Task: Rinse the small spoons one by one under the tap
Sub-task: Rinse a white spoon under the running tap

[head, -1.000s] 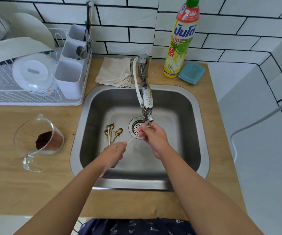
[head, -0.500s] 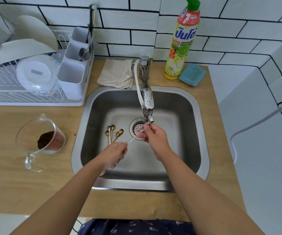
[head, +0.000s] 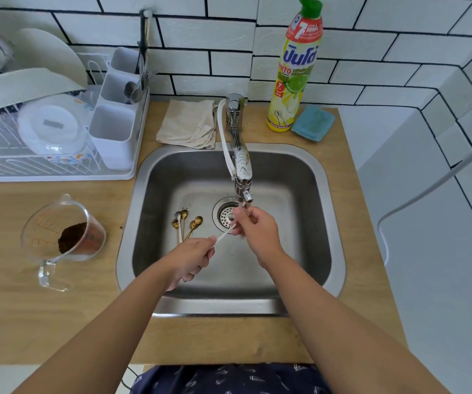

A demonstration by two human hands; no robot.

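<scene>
A small silver spoon (head: 224,236) stretches between my two hands over the steel sink (head: 325,194). My left hand (head: 192,257) pinches its handle end. My right hand (head: 254,227) has its fingers curled round the bowl end, right under the tap spout (head: 243,194). Several small gold and silver spoons (head: 186,224) lie on the sink floor left of the drain (head: 224,213). Running water is too faint to make out.
A dish rack (head: 52,172) with plates and a cutlery holder stands at the back left. A folded cloth (head: 189,123), a dish soap bottle (head: 294,69) and a blue sponge (head: 313,123) sit behind the sink. A measuring cup with brown grounds (head: 67,237) is on the wooden counter.
Both hands stay under the spout with the spoon. My right hand's fingers have shifted slightly over the bowl end. The view has tilted down a little.
</scene>
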